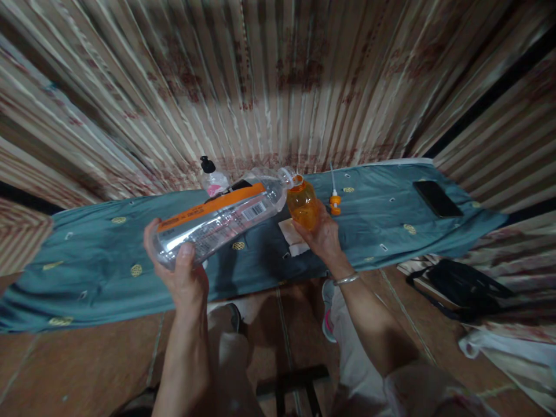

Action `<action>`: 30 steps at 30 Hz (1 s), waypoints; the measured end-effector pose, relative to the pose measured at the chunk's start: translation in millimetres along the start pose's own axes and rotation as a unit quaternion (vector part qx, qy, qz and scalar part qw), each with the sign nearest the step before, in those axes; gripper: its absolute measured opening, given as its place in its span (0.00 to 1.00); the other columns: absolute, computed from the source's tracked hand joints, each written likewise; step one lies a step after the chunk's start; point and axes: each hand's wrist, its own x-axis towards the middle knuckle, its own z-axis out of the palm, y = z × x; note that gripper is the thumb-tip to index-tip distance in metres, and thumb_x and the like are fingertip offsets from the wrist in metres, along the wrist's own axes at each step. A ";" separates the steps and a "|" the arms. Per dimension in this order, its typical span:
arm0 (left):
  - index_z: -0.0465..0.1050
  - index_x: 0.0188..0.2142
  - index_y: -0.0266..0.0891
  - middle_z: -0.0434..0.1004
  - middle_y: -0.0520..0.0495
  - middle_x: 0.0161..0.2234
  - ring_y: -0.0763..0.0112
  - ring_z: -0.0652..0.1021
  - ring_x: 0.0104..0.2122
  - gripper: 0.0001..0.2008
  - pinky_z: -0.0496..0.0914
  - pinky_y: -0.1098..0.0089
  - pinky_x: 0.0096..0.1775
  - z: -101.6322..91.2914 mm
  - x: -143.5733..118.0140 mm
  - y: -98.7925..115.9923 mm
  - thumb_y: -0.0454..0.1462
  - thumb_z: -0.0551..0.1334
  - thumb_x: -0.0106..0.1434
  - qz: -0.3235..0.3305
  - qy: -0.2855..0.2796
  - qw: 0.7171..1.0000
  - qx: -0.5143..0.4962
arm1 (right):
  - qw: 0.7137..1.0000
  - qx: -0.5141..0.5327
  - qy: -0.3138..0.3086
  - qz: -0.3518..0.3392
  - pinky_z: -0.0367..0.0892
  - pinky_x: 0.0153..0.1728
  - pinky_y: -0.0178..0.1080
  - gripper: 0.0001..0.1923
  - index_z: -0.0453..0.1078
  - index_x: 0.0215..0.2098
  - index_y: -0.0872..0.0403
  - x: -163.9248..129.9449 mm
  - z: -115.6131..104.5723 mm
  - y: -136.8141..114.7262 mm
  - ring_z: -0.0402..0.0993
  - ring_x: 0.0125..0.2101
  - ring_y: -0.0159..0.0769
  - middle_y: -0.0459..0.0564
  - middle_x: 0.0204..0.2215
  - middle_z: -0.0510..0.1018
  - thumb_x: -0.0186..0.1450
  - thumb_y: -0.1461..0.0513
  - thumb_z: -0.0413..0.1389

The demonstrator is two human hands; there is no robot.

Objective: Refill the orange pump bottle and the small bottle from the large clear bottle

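My left hand (185,278) is wrapped round the base of a large clear plastic bottle (217,223) with an orange-edged label and a barcode. The bottle lies tilted in the air, its neck at the mouth of a small orange bottle (303,202). Closed round the lower part of that orange bottle is my right hand (322,234), with a bracelet on the wrist. Some liquid seems to sit inside the orange bottle. Just right of it, an orange spray head (334,204) with a thin tube lies on the cloth. A pale folded cloth (293,236) is below the orange bottle.
A blue-green patterned cloth (104,249) covers the low table. Behind the large bottle stands a clear pump bottle (214,180) with a black top. A dark phone (437,198) lies at the right. A black bag (463,284) rests by the floor; pleated curtains (269,75) hang behind.
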 end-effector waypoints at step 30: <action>0.78 0.68 0.56 0.81 0.47 0.57 0.53 0.84 0.53 0.40 0.81 0.48 0.64 6.1 -0.6 3.4 0.61 0.78 0.60 -0.001 0.033 0.998 -0.048 | 1.000 -0.002 -0.013 0.013 0.84 0.64 0.71 0.48 0.65 0.81 0.61 0.6 -1.0 -0.5 0.87 0.64 0.71 0.76 0.64 0.87 0.74 0.42 0.66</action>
